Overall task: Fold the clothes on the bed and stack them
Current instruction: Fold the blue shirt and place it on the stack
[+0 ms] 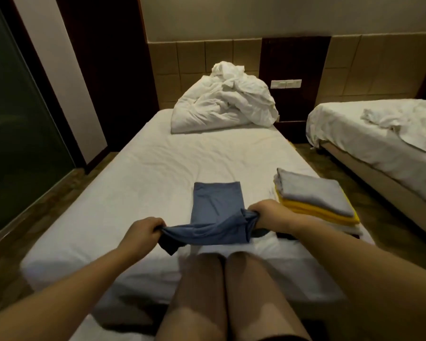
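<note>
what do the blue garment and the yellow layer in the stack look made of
Blue garment: likely thin, matte jersey knit; it sags limply and bunches softly where lifted. Yellow layer: seemingly thicker matte cloth, perhaps towelling; its folded edges look plump.

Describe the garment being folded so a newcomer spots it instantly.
Start at the near bed, the one with the crumpled white duvet at its far end. Near its foot lies the blue garment, gripped by the left hand and right hand. It alone is blue and unstacked; the folded stack beside it is grey over yellow.
</note>
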{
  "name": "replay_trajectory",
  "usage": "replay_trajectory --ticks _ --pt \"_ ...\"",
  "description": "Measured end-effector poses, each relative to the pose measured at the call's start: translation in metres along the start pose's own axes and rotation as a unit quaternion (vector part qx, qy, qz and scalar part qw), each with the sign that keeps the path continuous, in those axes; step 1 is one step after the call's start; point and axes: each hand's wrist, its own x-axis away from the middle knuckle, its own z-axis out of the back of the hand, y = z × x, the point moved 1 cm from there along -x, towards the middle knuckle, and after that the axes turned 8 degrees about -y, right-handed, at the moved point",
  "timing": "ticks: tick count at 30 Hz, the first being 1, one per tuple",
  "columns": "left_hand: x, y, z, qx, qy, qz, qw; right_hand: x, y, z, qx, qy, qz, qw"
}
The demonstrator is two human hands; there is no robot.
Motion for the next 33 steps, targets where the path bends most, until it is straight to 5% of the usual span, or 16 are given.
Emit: replay_trajectory --ticks 5,10,16,25,31,33 --pt "0.038 -0.010 -0.031 0.019 -0.015 0.033 0.999 0.040 -0.006 -0.037 -0.004 0.010 0.046 0.999" --pt "0.063 -0.021 -0.077 -0.010 -0.130 0.033 0.991 0.064 -0.001 -0.079 0.125 0.009 0.097 0.987" --pt "0.078 -0.025 -0.098 0.162 -0.065 0.089 0.981 0.093 0.007 -0.122 0.027 0.021 0.045 0.998" --pt "0.080 -0.015 -0.107 0.025 -0.130 0.066 0.989 0.081 -0.038 -0.131 0.123 -0.009 0.035 0.992" --pt "0.081 -0.011 -0.106 0.091 -0.029 0.120 0.988 0.077 -0.047 -0.143 0.066 0.073 0.119 0.988" --pt "0.086 -0.013 -0.109 0.091 -0.016 0.154 0.984 0.083 -0.042 -0.146 0.051 0.044 0.127 0.990"
